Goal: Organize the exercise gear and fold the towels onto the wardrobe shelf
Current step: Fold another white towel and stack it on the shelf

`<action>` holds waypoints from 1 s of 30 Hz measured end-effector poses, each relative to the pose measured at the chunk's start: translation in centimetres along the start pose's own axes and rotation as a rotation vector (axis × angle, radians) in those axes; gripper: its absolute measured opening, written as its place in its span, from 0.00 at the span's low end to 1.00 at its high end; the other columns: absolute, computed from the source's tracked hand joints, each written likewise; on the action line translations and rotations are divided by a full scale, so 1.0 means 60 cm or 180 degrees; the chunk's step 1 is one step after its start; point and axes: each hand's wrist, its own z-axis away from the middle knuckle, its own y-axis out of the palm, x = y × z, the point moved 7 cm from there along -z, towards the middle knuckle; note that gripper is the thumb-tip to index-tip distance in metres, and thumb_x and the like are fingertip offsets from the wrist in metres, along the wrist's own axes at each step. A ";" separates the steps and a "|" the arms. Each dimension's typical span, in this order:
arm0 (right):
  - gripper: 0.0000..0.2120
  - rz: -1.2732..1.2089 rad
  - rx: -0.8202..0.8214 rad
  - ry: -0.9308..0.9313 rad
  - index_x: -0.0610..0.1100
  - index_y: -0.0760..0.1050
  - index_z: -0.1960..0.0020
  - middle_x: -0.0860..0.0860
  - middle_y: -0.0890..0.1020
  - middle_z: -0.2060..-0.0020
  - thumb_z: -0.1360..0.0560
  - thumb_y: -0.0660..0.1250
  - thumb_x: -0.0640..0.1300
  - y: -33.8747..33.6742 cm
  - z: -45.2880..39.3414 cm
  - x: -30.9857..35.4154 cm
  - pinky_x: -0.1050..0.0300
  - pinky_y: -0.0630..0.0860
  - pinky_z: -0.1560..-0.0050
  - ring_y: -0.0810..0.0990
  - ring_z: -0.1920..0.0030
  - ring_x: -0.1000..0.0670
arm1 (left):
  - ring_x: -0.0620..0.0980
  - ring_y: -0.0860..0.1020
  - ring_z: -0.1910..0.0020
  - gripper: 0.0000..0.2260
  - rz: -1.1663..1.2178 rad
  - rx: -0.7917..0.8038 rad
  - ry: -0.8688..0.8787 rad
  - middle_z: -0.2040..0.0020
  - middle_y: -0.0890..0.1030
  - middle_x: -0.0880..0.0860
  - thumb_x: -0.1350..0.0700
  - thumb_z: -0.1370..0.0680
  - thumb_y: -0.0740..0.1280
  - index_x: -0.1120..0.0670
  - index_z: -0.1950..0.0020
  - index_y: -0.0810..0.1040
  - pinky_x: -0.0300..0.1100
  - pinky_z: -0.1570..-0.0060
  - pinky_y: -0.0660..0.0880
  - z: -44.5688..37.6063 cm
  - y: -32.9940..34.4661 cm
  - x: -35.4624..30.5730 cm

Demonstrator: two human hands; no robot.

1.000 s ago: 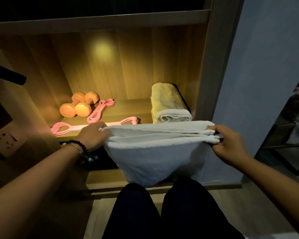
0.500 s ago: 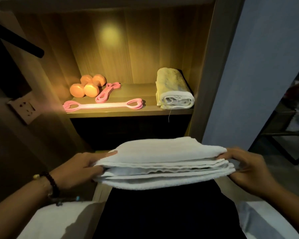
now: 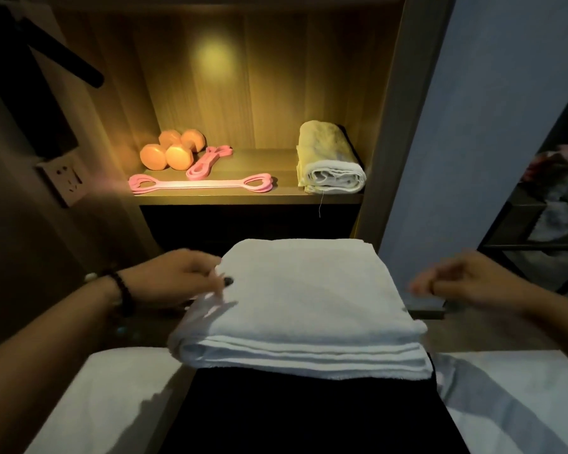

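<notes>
A folded white towel lies flat on my dark-trousered lap. My left hand, with a bead bracelet at the wrist, touches the towel's left edge with its fingertips; the hand is blurred. My right hand hovers apart from the towel's right side, fingers loosely curled, holding nothing. On the lit wardrobe shelf sit two orange dumbbells, a long pink resistance band, a second pink band and a folded yellowish-white towel at the right.
A wall socket sits on the left panel. A dark rod juts out at the upper left. White bedding lies either side of my legs. A blue-grey wall stands at the right, with a dark metal rack beyond.
The towel came down from in front of the shelf onto my lap. My right hand let go of its right edge and drew away; my left hand slid to the left edge.
</notes>
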 end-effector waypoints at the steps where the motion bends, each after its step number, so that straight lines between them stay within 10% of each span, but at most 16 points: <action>1: 0.13 -0.0056 -0.0293 -0.0052 0.50 0.85 0.63 0.52 0.86 0.60 0.27 0.69 0.35 -0.009 -0.027 0.027 0.57 0.80 0.48 0.84 0.54 0.53 | 0.57 0.76 0.44 0.18 0.0278 -0.0299 0.0056 0.46 0.80 0.57 0.42 0.25 0.65 0.56 0.54 0.82 0.50 0.38 0.72 -0.032 -0.008 -0.012; 4: 0.10 0.0044 -0.0779 -0.0201 0.47 0.83 0.58 0.51 0.85 0.59 0.26 0.67 0.34 0.010 -0.125 0.099 0.54 0.79 0.45 0.83 0.55 0.52 | 0.53 0.75 0.39 0.11 0.0217 -0.0905 0.0012 0.40 0.79 0.53 0.50 0.20 0.63 0.54 0.42 0.79 0.50 0.36 0.70 -0.126 0.000 -0.031; 8: 0.14 0.0456 -0.0369 0.0172 0.45 0.78 0.41 0.47 0.81 0.44 0.23 0.60 0.36 0.149 -0.211 0.094 0.52 0.76 0.42 0.79 0.43 0.46 | 0.54 0.52 0.23 0.24 -0.1310 -0.0095 -0.0295 0.21 0.56 0.52 0.41 0.18 0.49 0.46 0.22 0.57 0.54 0.27 0.51 -0.196 0.118 -0.004; 18: 0.35 0.2348 0.0206 0.0199 0.53 0.43 0.22 0.51 0.44 0.22 0.25 0.34 0.68 0.269 -0.180 -0.003 0.44 0.35 0.25 0.39 0.23 0.47 | 0.51 0.36 0.23 0.32 -0.1305 -0.0344 -0.0453 0.21 0.39 0.48 0.27 0.26 0.45 0.34 0.24 0.41 0.57 0.27 0.37 -0.143 0.167 0.052; 30: 0.42 0.1425 -0.0098 0.1646 0.56 0.39 0.22 0.51 0.39 0.22 0.29 0.42 0.75 0.210 -0.175 -0.070 0.37 0.51 0.27 0.42 0.23 0.40 | 0.52 0.45 0.22 0.36 0.0640 -0.0574 -0.1220 0.21 0.42 0.45 0.27 0.28 0.55 0.34 0.23 0.45 0.57 0.26 0.52 -0.162 0.136 0.130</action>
